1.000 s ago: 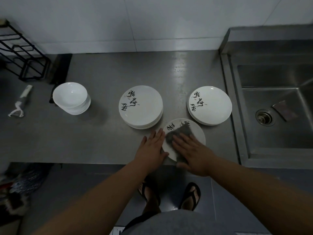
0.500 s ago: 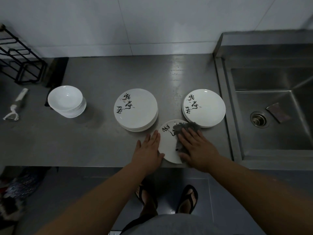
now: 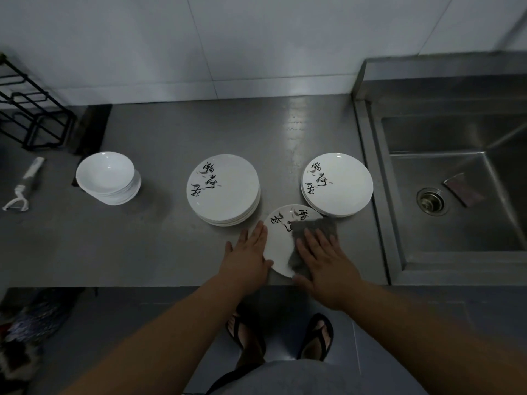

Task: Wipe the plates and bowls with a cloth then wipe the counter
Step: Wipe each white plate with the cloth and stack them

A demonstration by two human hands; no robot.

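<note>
A single white plate (image 3: pixel 278 243) with black brush writing lies near the steel counter's (image 3: pixel 159 246) front edge. My right hand (image 3: pixel 325 260) presses a grey cloth (image 3: pixel 313 226) flat onto the plate's right half, fingers straight. Flat on the counter, my left hand (image 3: pixel 248 253) touches the plate's left rim with its fingers. Behind it stands a taller stack of the same plates (image 3: pixel 224 189), and a lower stack (image 3: pixel 338 183) sits at the right. A stack of plain white bowls (image 3: pixel 108 176) is at the left.
A steel sink (image 3: pixel 456 181) with a drain and a small dark pad lies right of the counter. A black wire rack (image 3: pixel 31 115) stands at the back left, with a white peeler (image 3: pixel 24 185) in front of it. My sandalled feet show below the counter edge.
My right hand has slid the cloth from the plate's middle toward its right half. The left hand stays at the plate's left rim.
</note>
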